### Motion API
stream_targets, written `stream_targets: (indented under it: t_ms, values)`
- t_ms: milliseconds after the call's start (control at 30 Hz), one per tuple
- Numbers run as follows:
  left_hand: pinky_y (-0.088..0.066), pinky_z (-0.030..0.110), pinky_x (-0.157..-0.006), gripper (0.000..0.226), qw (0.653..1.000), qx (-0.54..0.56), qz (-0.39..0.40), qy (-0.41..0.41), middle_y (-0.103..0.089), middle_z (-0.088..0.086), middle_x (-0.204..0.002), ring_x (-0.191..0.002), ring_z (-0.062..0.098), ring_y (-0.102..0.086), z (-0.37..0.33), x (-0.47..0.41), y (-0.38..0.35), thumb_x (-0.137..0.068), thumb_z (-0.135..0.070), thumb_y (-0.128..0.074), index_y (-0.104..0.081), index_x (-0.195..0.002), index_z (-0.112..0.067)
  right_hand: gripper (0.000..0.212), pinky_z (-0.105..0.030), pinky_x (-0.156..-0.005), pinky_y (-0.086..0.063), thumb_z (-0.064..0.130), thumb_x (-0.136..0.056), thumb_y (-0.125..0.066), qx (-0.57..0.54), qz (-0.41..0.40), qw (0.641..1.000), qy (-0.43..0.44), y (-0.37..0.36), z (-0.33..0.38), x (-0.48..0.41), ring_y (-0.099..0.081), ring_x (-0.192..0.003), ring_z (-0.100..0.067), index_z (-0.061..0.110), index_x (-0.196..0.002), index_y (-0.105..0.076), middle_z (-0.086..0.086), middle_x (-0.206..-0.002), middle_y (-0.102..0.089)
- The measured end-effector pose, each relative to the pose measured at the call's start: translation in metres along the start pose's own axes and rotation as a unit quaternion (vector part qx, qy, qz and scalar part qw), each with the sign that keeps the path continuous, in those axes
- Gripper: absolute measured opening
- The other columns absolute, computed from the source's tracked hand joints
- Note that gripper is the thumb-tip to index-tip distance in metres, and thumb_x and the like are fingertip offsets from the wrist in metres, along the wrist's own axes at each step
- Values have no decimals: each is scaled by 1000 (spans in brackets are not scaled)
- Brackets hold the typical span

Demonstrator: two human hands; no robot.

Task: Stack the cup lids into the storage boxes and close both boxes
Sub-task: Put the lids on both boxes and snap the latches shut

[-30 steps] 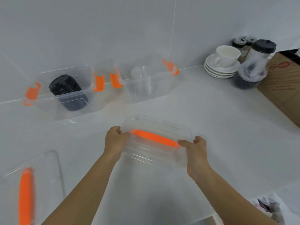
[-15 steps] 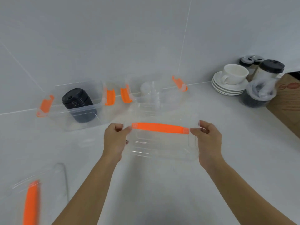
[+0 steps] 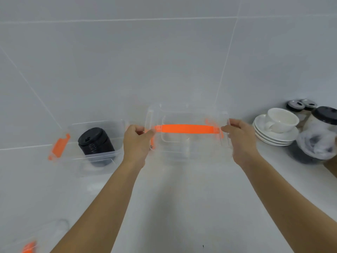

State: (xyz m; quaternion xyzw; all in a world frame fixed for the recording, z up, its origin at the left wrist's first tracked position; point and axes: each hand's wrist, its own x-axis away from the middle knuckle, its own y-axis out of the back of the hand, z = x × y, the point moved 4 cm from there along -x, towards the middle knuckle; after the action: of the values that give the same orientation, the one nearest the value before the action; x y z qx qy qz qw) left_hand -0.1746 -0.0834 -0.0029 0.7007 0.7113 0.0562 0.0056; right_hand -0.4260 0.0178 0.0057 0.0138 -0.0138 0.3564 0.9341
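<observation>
1. White wall tiles (image 3: pixel 164 61) and a white table (image 3: pixel 182 207) fill the view. More wall shows than half a second ago.
2. One clear box lid with an orange handle (image 3: pixel 184 128) is held level in the air over the right storage box (image 3: pixel 182 152). Half a second ago it hung in front of that box, nearer the person.
3. The left grip (image 3: pixel 136 141), a bare hand, has thumb and fingers curled onto the lid's left short edge. The right grip (image 3: pixel 240 141) pinches the right short edge the same way.
4. Two storage boxes stand side by side against the wall. The left storage box (image 3: pixel 76 157) is open and holds one leaning stack of black cup lids (image 3: pixel 95 143).
5. A second box lid (image 3: pixel 29 247) lies at the lower left corner. It is cut off by the frame, with less of it showing than before.
6. The right box is seen only through the held lid and is blurred, so I cannot make out what it holds. The latches between the two boxes are mostly hidden behind the left grip.
7. Far right stand one white cup (image 3: pixel 280 119) on a stack of saucers (image 3: pixel 273 139), two dark-topped jars (image 3: pixel 295 105) and a tall black-lidded cup (image 3: pixel 326 115). A clear bag of dark things (image 3: pixel 315 148) sits there too, partly cut off.
</observation>
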Motion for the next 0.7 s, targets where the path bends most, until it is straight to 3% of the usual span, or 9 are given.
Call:
stream_targets:
  t_ms: [67, 133, 233, 400, 533, 700]
  values:
    - [-48, 31, -54, 22, 1000, -12, 0, 0, -49, 0, -75, -56, 13, -50, -4, -12, -6, -79, -17, -70, -51, -88, -8, 17, -25, -56, -34, -1, -71, -58, 21, 22, 1000, -6, -8, 3, -22, -44, -60, -20, 6, -85, -62, -7, -69, -48]
    - [-48, 30, -58, 23, 999, -42, -8, -1, -49, -1, -76, -63, 14, -50, -5, -24, -11, -79, -20, -70, -52, -88, -9, 10, -32, -60, -28, -3, -68, -57, 39, 28, 999, -21, -16, 3, -44, -37, -66, -24, -4, -78, -60, -10, -70, -39]
    - [-42, 28, -58, 21, 997, -69, -17, 2, -48, -1, -72, -63, 17, -48, -6, -38, -18, -79, -21, -68, -49, -81, -11, 25, -33, -62, -27, -3, -67, -59, 58, 36, 997, -36, -27, 1, -71, -35, -71, -23, -21, -84, -52, -9, -71, -38]
    - [-41, 24, -41, 24, 995, -97, -5, 15, -54, 12, -75, -56, 27, -55, 3, -51, -27, -81, -23, -64, -44, -76, -12, 9, -28, -55, -28, -2, -71, -59, 105, 58, 991, -64, -36, -12, -95, -41, -67, -24, -6, -79, -60, -12, -79, -47]
    - [-40, 36, -49, 22, 993, -116, -5, 12, -50, 12, -72, -56, 30, -52, 13, -60, -32, -81, -23, -63, -44, -75, -12, 11, -35, -57, -30, -1, -72, -58, 121, 76, 986, -85, -43, -24, -105, -39, -70, -26, 7, -79, -58, -13, -75, -42]
    - [-40, 38, -54, 25, 992, -122, -25, 30, -47, 13, -72, -60, 31, -51, 30, -61, -32, -80, -23, -65, -43, -74, -12, 16, -38, -62, -27, -2, -70, -56, 141, 96, 982, -76, -48, -34, -112, -30, -70, -28, 11, -78, -55, -13, -71, -31]
